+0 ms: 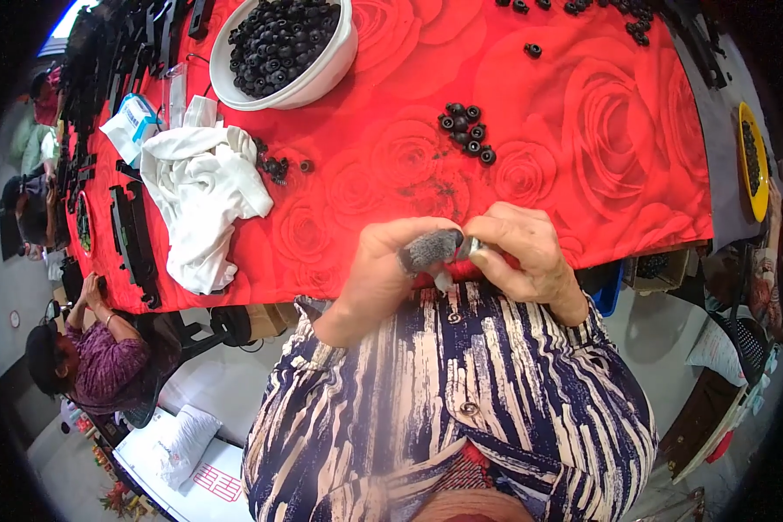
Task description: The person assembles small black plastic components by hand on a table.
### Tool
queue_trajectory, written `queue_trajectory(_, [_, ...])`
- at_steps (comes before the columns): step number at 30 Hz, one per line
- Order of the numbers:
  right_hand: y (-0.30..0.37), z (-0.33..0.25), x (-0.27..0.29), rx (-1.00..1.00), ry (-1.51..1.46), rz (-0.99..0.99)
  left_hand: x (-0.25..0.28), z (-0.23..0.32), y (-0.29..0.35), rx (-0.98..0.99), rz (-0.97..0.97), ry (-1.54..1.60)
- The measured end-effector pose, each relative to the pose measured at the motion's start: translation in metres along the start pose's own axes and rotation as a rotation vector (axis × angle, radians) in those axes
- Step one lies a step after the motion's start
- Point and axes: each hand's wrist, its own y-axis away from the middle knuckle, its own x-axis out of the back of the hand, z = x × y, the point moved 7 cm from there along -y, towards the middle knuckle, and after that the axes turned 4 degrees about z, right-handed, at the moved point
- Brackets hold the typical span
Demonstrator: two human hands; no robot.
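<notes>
In front of my striped shirt, both hands meet close together just past the near table edge. My left hand is closed, and a grey knitted cover wraps its finger. At the cover's end, it pinches a small black part against the thumb. My right hand is closed too. Its thumb and forefinger pinch a small thing with a pale, shiny edge, right against the black part. Fingers hide most of it, so its kind is unclear. Beyond my hands lies a cluster of small round black parts.
A white bowl full of black parts stands at the far left. Nearer are a white cloth, loose parts and long black strips. Dark crumbs lie on the red tablecloth. Another person sits at left; a yellow tray is at right.
</notes>
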Motion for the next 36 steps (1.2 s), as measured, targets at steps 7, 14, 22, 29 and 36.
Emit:
queue_trajectory(7, [0.003, 0.005, 0.005, -0.191, -0.056, 0.175, 0.000, 0.004, -0.006, -0.049, -0.051, 0.030])
queue_trajectory(14, [0.001, 0.009, -0.002, -0.242, -0.091, 0.142, 0.000, 0.001, -0.004, -0.037, -0.041, 0.035])
queue_trajectory(22, [0.004, 0.010, -0.002, -0.246, -0.090, 0.113, -0.003, 0.002, -0.003, -0.034, -0.065, 0.032])
queue_trajectory(29, [0.005, 0.010, 0.000, -0.210, -0.077, 0.111, 0.000, 0.000, -0.004, -0.048, -0.053, 0.002])
queue_trajectory(36, [0.005, 0.011, 0.001, -0.204, -0.089, 0.110, 0.000, -0.001, -0.003, -0.030, -0.062, 0.014])
